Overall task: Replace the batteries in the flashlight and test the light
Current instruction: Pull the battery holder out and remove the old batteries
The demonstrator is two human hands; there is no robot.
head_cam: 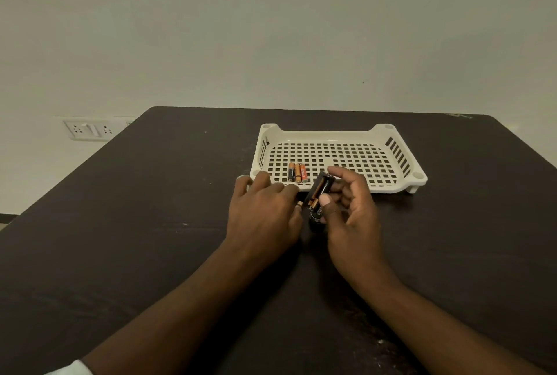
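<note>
My right hand (pixel 349 209) pinches a black battery holder (pixel 320 190) between thumb and fingers, tilted, with copper-and-black batteries showing inside it. My left hand (pixel 265 212) is closed beside it, and a small battery (pixel 299 204) sticks out from its fingertips right at the holder's lower end. A dark round flashlight part (pixel 316 219) lies on the table just under the holder, mostly hidden by my right thumb. Three more small batteries (pixel 297 172) lie side by side in the front left of a cream perforated tray (pixel 391 160).
The tray stands on a dark brown table (pixel 150 224), just beyond my hands. A pale wall rises behind the table, with a white socket plate (pixel 90 130) at the left. A white sleeve edge (pixel 75 368) shows at the bottom left.
</note>
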